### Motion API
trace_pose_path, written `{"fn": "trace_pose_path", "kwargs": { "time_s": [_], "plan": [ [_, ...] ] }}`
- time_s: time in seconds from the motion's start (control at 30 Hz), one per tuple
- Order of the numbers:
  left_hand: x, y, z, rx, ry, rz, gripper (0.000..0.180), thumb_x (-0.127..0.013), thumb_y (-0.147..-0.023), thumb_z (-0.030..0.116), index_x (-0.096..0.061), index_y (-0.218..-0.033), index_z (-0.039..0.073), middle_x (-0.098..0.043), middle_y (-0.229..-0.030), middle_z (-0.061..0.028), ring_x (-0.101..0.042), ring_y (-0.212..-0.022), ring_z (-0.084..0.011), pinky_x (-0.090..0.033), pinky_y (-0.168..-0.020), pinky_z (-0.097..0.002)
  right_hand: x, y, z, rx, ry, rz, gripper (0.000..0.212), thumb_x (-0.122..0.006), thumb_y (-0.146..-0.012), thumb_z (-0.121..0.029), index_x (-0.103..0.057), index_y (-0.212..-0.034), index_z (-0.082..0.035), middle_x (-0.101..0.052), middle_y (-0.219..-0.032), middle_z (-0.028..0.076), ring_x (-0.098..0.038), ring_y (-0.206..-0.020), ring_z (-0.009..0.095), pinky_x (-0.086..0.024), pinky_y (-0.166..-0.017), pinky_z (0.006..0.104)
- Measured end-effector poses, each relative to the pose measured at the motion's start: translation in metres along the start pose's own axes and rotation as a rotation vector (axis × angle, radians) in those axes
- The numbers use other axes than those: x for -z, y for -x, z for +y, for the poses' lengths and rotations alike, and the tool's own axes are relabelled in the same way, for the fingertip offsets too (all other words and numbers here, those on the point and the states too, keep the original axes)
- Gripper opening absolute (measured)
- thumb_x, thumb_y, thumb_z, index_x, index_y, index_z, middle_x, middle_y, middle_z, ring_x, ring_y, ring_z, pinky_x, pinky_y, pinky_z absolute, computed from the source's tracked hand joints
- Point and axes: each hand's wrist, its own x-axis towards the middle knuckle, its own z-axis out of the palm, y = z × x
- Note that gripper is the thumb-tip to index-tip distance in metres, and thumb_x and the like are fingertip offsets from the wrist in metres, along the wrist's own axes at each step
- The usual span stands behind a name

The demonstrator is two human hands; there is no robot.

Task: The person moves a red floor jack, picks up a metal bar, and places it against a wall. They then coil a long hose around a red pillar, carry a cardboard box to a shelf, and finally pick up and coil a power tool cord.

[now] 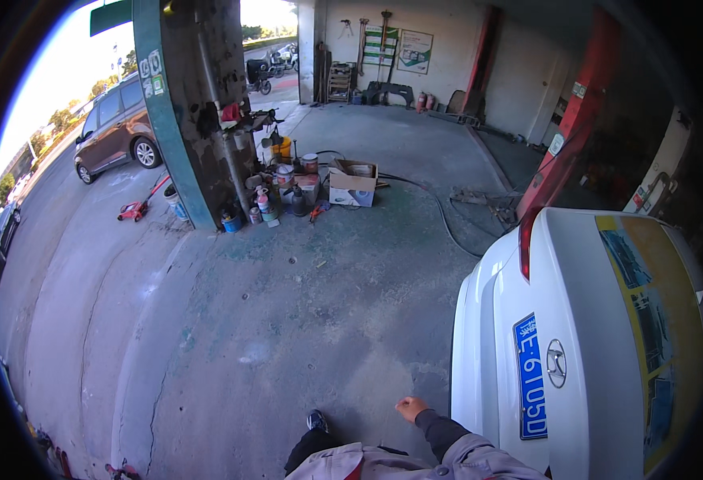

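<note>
My right hand (410,409) is held out in front of my body at the lower middle, its fingers curled in. Nothing shows sticking out of it. A dark cuff and grey sleeve cover that arm. Closest to the hand is the rear of a white car (489,364) on the right, with a gap between them. The car has a blue number plate (530,376) and a yellow-edged rear window. My left hand is outside the picture. One dark shoe (316,421) shows on the concrete floor below me.
Ahead, a cardboard box (353,186), bottles and tins stand around a green-edged pillar (174,120). A black hose (439,210) runs across the floor toward a red lift post (569,128). At left are a red floor jack (134,210) and a brown car (119,132).
</note>
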Motion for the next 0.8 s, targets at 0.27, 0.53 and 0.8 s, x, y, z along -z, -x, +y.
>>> {"fn": "trace_pose_path", "kwargs": {
  "time_s": [0.27, 0.53, 0.8],
  "plan": [
    [0.263, -0.184, 0.183, -0.251, -0.206, 0.346, 0.046, -0.062, -0.089, 0.044, -0.074, -0.098, 0.0, -0.073, -0.1, -0.02, -0.07, -0.094, -0.0359, -0.055, -0.083, -0.0447, 0.023, -0.062, 0.045, -0.423, -0.151, 0.051, 0.036, -0.064, -0.09, -0.038, -0.071, -0.089, -0.003, -0.071, -0.078, 0.01, -0.07, -0.071, 0.021, -0.055, -0.067, 0.0344],
    [0.364, -0.216, 0.492, -0.548, 0.345, 0.355, 0.031, -0.064, -0.093, 0.027, -0.068, -0.105, -0.002, -0.073, -0.091, -0.0135, -0.07, -0.075, -0.0208, -0.056, -0.069, -0.0352, 0.033, -0.194, 0.086, 0.057, 0.617, -0.613, 0.037, -0.053, -0.093, -0.031, -0.065, -0.127, -0.024, -0.066, -0.125, 0.016, -0.062, -0.116, 0.039, -0.047, -0.1, 0.0495],
    [0.313, -0.225, 0.551, -0.263, -0.287, -0.067, 0.047, -0.063, -0.088, 0.049, -0.073, -0.11, 0.009, -0.073, -0.104, -0.0158, -0.068, -0.101, -0.035, -0.052, -0.089, -0.0437, 0.214, -0.456, -0.068, -0.29, -0.299, 0.127, 0.045, -0.063, -0.083, -0.043, -0.071, -0.097, -0.001, -0.072, -0.098, 0.022, -0.067, -0.097, 0.039, -0.052, -0.087, 0.0458]
  ]
}}
